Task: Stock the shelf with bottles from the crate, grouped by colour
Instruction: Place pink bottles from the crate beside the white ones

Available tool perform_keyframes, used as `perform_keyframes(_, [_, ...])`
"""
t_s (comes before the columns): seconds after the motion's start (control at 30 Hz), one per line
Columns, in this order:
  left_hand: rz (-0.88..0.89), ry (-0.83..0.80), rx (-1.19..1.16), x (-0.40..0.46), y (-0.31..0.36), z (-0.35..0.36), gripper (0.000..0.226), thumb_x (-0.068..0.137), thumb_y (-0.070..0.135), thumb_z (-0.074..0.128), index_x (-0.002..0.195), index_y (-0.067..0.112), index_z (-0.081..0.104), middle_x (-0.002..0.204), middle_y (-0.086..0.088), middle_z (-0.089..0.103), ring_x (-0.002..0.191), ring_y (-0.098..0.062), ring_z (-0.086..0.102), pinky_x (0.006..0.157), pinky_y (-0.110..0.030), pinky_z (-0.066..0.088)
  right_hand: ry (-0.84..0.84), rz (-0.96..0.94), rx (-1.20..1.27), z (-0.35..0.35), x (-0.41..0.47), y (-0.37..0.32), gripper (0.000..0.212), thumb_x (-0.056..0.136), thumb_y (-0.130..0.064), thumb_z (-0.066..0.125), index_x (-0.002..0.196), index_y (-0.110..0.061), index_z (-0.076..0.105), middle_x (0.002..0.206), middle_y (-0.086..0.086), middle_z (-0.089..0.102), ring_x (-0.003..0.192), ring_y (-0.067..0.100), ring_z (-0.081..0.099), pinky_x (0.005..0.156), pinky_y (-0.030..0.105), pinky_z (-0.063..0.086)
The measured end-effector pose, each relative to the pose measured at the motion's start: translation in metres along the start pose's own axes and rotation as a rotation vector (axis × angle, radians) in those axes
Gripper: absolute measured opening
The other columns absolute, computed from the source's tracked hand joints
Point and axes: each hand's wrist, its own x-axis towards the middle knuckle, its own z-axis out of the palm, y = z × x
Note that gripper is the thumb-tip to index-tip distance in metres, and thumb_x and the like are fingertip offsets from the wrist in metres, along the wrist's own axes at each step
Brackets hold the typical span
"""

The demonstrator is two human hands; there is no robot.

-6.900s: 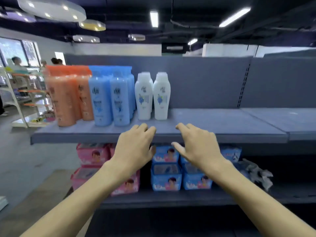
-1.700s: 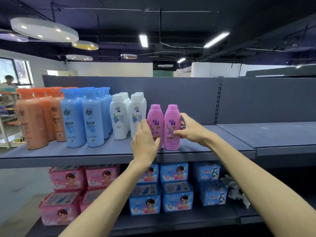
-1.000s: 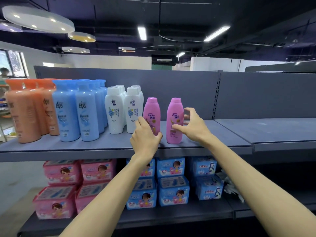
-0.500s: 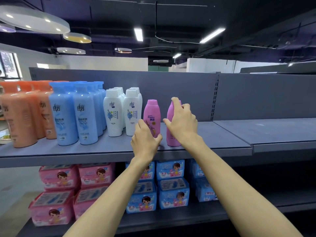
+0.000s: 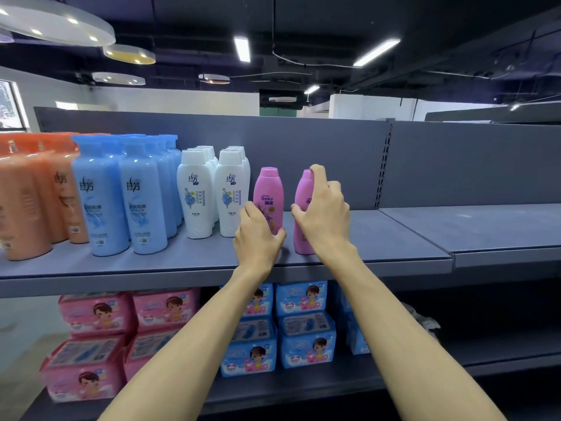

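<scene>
Frame centre: I see my left hand (image 5: 258, 238) gripping the left pink bottle (image 5: 268, 199) low; right hand (image 5: 326, 218) wraps the right pink bottle (image 5: 302, 205). Both upright on the shelf (image 5: 394, 238), beside white bottles (image 5: 212, 192).

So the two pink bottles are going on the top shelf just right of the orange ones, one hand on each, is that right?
Not quite. In the head view the two pink bottles stand just right of the white bottles, not the orange bottles, which are at the far left past the blue bottles. The rest holds: left hand and right hand each have a grip on one.
</scene>
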Motion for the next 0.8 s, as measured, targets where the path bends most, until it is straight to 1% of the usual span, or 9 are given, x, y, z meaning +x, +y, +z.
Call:
perform_keyframes(0.17, [0.010, 0.000, 0.006, 0.015, -0.001, 0.016, 0.051, 0.079, 0.029, 0.075, 0.109, 0.004, 0.041, 0.105, -0.011, 0.050, 0.093, -0.031, 0.055, 0.066, -0.031, 0.037, -0.009, 0.005, 0.029, 0.010, 0.011, 0.005, 0.060, 0.083, -0.021, 0.071, 0.133, -0.025, 0.038, 0.110, 0.010, 0.051, 0.079, 0.032, 0.054, 0.065, 0.032, 0.042])
perform_keyframes(0.27, [0.011, -0.007, 0.019, 0.026, -0.002, 0.031, 0.050, 0.081, 0.028, 0.073, 0.110, 0.003, 0.041, 0.109, -0.011, 0.049, 0.096, -0.032, 0.055, 0.068, -0.032, 0.037, -0.017, 0.002, 0.044, 0.017, 0.021, 0.009, 0.059, 0.083, -0.019, 0.069, 0.133, -0.025, 0.038, 0.111, 0.010, 0.050, 0.081, 0.034, 0.056, 0.067, 0.035, 0.045])
perform_keyframes(0.4, [-0.017, -0.006, 0.033, 0.047, -0.002, 0.055, 0.048, 0.082, 0.028, 0.071, 0.111, 0.004, 0.041, 0.110, -0.011, 0.049, 0.099, -0.033, 0.056, 0.071, -0.036, 0.044, -0.033, 0.005, 0.057, 0.029, 0.038, 0.020, 0.060, 0.083, -0.021, 0.070, 0.134, -0.025, 0.038, 0.111, 0.008, 0.048, 0.083, 0.034, 0.057, 0.068, 0.036, 0.047])
perform_keyframes(0.47, [-0.037, -0.010, 0.045, 0.058, -0.002, 0.068, 0.048, 0.083, 0.028, 0.070, 0.111, 0.003, 0.041, 0.111, -0.012, 0.048, 0.100, -0.034, 0.056, 0.071, -0.036, 0.042, -0.034, 0.007, 0.064, 0.036, 0.047, 0.027, 0.061, 0.083, -0.021, 0.071, 0.135, -0.026, 0.037, 0.112, 0.007, 0.048, 0.083, 0.034, 0.058, 0.069, 0.037, 0.049])
perform_keyframes(0.63, [-0.087, -0.023, 0.062, 0.090, -0.002, 0.097, 0.053, 0.082, 0.025, 0.072, 0.116, 0.002, 0.038, 0.117, -0.014, 0.047, 0.104, -0.038, 0.057, 0.077, -0.042, 0.046, -0.030, 0.002, 0.079, 0.050, 0.066, 0.043, 0.061, 0.082, -0.022, 0.072, 0.133, -0.026, 0.038, 0.111, 0.006, 0.047, 0.085, 0.033, 0.059, 0.070, 0.037, 0.048])
perform_keyframes(0.8, [-0.149, -0.029, 0.078, 0.118, -0.002, 0.122, 0.063, 0.080, 0.025, 0.075, 0.123, 0.001, 0.035, 0.119, -0.015, 0.045, 0.106, -0.039, 0.057, 0.078, -0.044, 0.048, -0.031, -0.008, 0.101, 0.059, 0.079, 0.053, 0.063, 0.082, -0.021, 0.074, 0.133, -0.027, 0.037, 0.111, 0.004, 0.046, 0.086, 0.032, 0.060, 0.073, 0.039, 0.051])
